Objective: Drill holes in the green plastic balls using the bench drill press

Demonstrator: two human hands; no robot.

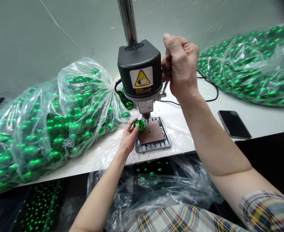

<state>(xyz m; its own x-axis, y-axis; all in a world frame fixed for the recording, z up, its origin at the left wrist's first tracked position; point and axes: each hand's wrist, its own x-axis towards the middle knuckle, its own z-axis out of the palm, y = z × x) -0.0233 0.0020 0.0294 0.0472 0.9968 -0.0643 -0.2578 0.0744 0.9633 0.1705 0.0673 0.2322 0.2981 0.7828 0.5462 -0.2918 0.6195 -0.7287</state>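
Observation:
My left hand [129, 137] pinches a shiny green ball [139, 125] at the left side of a drill press [140, 69]. The ball is beside the drill bit [147, 121], over the press's slotted metal base [167, 145]. On that base lies a brown square board [154, 137] with a dark hole, and dark shavings are scattered around it. My right hand [182, 62] is closed in a fist at the right of the black drill head, around the end of the feed lever [165, 87]. The fingers hide the lever's grip.
A large clear bag of green balls [60, 129] fills the table's left, and another bag [250, 67] lies back right. A phone [234, 124] rests near the right edge. A plastic-lined container [154, 183] with green balls is below the table's front edge. A black cable [213, 96] runs behind.

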